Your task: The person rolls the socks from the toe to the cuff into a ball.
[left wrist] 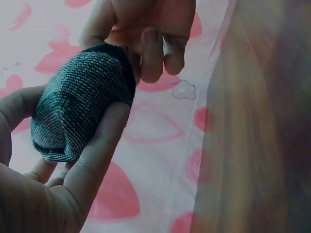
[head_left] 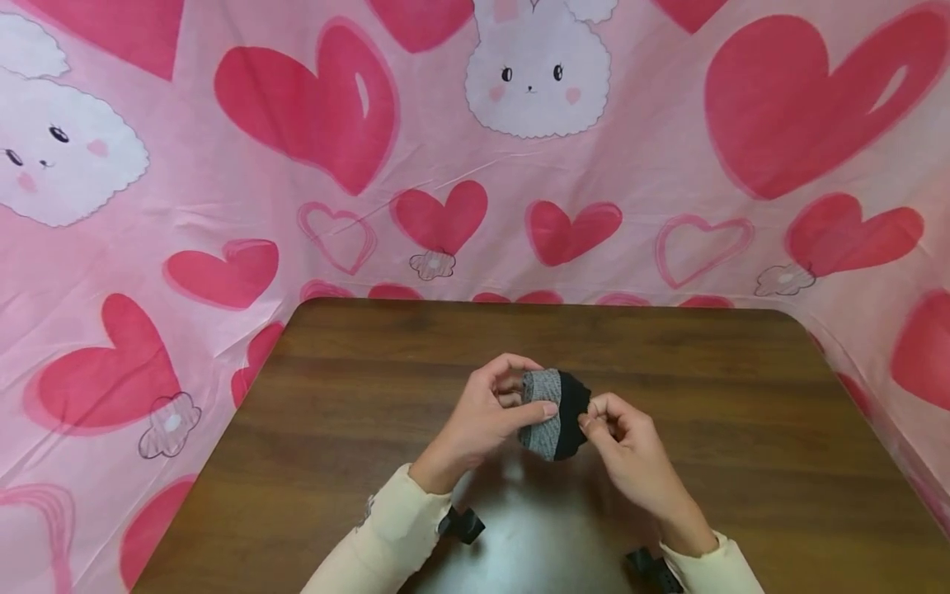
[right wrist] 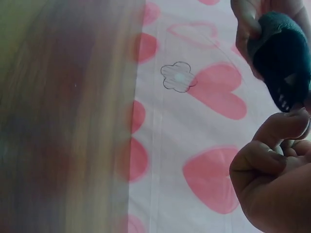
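A bundled sock (head_left: 541, 415), grey knit on one side and black on the other, is held up above the table between both hands. My left hand (head_left: 490, 417) grips its grey part, thumb on the near face and fingers round the far side. With thumb and index finger, my right hand (head_left: 627, 441) pinches the black edge. In the left wrist view the grey knit of the sock (left wrist: 80, 102) bulges between thumb and fingers. The black side of the sock (right wrist: 284, 60), bearing small white marks, appears in the right wrist view.
Beneath the hands lies a brown wood-grain table (head_left: 356, 396) with rounded far corners. A pink cloth (head_left: 631, 173) printed with hearts and rabbit faces hangs behind it and along its sides. Black straps (head_left: 462, 525) show near the cream sleeves (head_left: 389, 528).
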The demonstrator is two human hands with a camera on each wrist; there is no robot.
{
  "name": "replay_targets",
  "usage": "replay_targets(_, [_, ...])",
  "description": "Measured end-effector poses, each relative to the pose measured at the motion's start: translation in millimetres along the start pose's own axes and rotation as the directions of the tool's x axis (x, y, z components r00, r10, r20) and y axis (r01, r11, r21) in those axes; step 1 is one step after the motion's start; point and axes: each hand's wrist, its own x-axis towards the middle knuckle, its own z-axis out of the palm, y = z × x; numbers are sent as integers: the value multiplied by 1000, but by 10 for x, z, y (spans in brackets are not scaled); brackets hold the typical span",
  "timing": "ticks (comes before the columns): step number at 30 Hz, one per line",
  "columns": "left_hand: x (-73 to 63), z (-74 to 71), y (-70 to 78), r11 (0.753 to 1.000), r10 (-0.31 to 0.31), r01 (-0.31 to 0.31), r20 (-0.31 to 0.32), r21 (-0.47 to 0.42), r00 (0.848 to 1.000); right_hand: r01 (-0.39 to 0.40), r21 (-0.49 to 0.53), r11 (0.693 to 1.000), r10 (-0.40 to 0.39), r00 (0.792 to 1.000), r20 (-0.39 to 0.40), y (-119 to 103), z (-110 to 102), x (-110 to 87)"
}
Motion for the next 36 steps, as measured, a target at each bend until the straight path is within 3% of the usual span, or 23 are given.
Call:
replay_targets(7, [28,29,12,1000,15,-15,-52,2,999,86,89,992,-81,995,-49,63,-16,-63])
replay_targets(15, [46,24,39,991,-34,17,-123,-136,992,194,15,981,-192,977,-90,110,17,-121])
replay_targets(19, [34,33,42,985,-50,29,-119,-169,992,285,-39,958,-287,952,-107,119,48,-101])
replay_targets(25, [32,17,23,985,-75,55,-115,-165,991,427,-113,897,-439,889,-127,-61,104,-78])
replay_targets(28, [46,-20,14,985,-63,45,-111,-164,992,462,-153,874,-483,861,-160,-174,125,-63])
replay_targets(30, [51,-51,12,986,-47,28,-119,-162,992,461,-176,870,-488,854,-179,-177,130,-57])
replay_targets(32, [53,-73,11,988,-39,20,-119,-154,992,438,-183,880,-468,866,-178,-102,131,-56])
replay_targets(36, [47,-74,-3,991,-56,44,-95,-126,994,319,-168,933,-341,932,-125,79,124,-63])
